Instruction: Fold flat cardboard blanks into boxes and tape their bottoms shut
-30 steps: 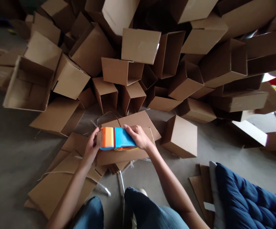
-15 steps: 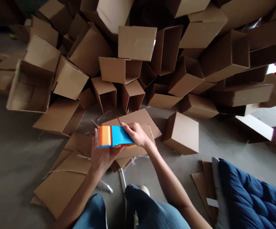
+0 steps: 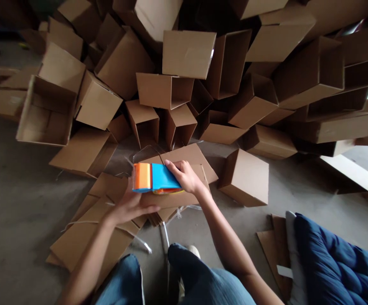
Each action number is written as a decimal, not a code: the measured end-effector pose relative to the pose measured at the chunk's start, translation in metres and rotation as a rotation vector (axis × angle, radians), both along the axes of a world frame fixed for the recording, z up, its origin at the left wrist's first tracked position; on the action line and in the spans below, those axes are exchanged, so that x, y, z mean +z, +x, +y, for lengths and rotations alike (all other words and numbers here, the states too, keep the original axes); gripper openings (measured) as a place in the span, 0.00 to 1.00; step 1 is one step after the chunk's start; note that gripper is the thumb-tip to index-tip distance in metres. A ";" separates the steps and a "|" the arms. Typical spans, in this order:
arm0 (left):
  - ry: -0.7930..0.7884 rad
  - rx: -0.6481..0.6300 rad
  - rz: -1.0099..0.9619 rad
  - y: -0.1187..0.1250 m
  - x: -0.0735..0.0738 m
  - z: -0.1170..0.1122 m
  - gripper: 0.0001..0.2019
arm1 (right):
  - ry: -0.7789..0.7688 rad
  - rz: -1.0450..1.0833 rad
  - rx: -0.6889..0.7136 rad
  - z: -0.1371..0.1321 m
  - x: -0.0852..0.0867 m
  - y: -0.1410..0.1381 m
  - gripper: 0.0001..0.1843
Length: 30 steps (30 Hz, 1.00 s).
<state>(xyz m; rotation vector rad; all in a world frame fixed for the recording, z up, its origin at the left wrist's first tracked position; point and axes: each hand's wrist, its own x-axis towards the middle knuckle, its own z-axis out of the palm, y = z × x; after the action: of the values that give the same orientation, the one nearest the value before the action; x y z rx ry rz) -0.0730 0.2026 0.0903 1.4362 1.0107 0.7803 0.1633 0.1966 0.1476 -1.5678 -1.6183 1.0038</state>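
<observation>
Taking the tape dispenser [image 3: 154, 178] as the landmark, I go from left to right. Far to its left and higher in the view, an open carton [image 3: 46, 112] lies on its side with the empty inside turned to the camera, and below that the bare concrete floor [image 3: 9, 203] spreads out. Nearer, to the lower left of the dispenser, flattened cardboard sheets [image 3: 88, 237] lie spread on the floor, with some thin plastic straps among them. The left hand [image 3: 129, 205] is just under the dispenser, open, with the palm down and the fingers stretched to the right; it presses flat on a folded box [image 3: 177, 197] and holds nothing. The dispenser itself is orange at its left end and blue at its right end, and its long axis lies left to right, almost level in the view. It sits over the folded box, above the left hand, and whether its underside touches the cardboard I cannot tell. The right hand [image 3: 185, 176] is at the blue right end and grips it with the fingers curled over the top, so this hand is the one that carries the tool, and the orange end points away from it, toward the left. Behind the dispenser rises a big heap of empty cartons [image 3: 187, 55]. To its right one closed small box [image 3: 246, 178] stands alone on the floor, and far to the lower right lies a dark blue quilted cushion [image 3: 336, 262]. Below the dispenser the person's knees in jeans [image 3: 199, 279] show.
</observation>
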 end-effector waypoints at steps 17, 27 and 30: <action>-0.422 0.246 -0.347 -0.011 0.023 -0.014 0.36 | 0.038 -0.136 0.038 -0.009 0.016 -0.015 0.31; -0.398 0.392 -0.399 0.005 0.017 -0.024 0.31 | 0.036 -0.166 0.030 -0.010 0.019 -0.019 0.35; -0.389 0.402 -0.419 0.005 0.018 -0.024 0.31 | 0.035 -0.171 0.031 -0.010 0.019 -0.019 0.34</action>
<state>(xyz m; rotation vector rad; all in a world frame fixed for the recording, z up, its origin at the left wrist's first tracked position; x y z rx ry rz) -0.0677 0.1787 0.1084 0.7034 1.0597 1.0541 0.1443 0.1861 0.1668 -1.6465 -1.7709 0.8727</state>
